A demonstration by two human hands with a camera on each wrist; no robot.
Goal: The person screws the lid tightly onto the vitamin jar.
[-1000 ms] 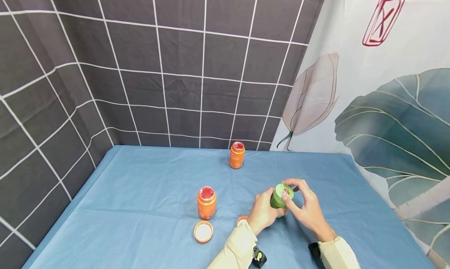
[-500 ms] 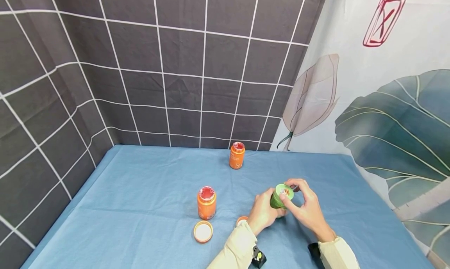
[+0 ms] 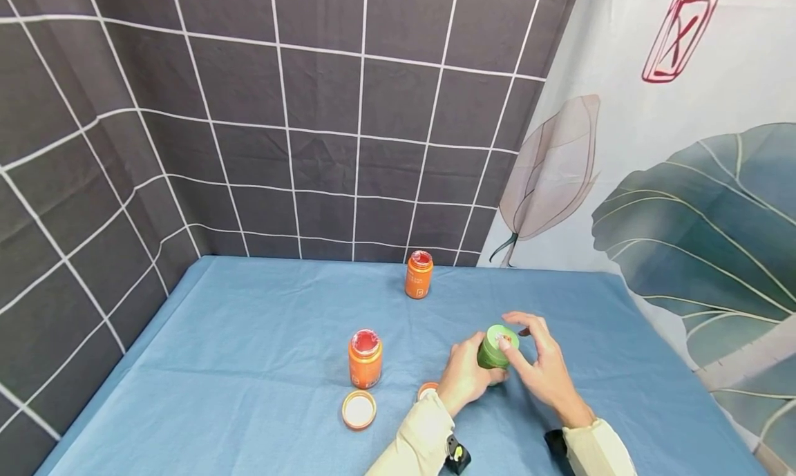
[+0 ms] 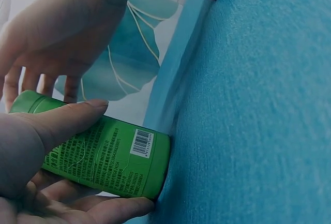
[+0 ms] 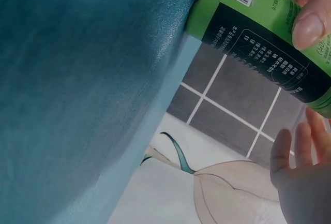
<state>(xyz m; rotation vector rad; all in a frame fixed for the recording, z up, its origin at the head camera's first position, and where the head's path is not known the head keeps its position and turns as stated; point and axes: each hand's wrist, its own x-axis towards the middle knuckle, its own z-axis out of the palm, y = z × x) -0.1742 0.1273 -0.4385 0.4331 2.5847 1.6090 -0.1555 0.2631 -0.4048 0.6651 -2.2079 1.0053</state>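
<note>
My left hand [image 3: 463,376] grips a green bottle [image 3: 490,357] around its body, thumb on one side and fingers on the other. The left wrist view shows printed text and a white barcode [image 4: 141,143] on its side. Its base is down close at the blue cloth. Over the light green lid [image 3: 495,332], my right hand [image 3: 547,372] has its thumb near the top and its fingers spread a little away from the rim. In the right wrist view a black label panel [image 5: 264,53] faces the camera, with right-hand fingers [image 5: 304,144] loosely bent beside the lid end.
An orange jar [image 3: 365,365] without its lid stands left of my hands, with a lid [image 3: 358,410] lying upturned before it. Another uncovered orange jar [image 3: 419,279] stands near the back edge. A second orange-rimmed lid [image 3: 428,389] is partly hidden behind my left wrist.
My right hand's fingers have lifted off and spread away from the green lid's far side. The left hand and the bottle have stayed almost in place.
</note>
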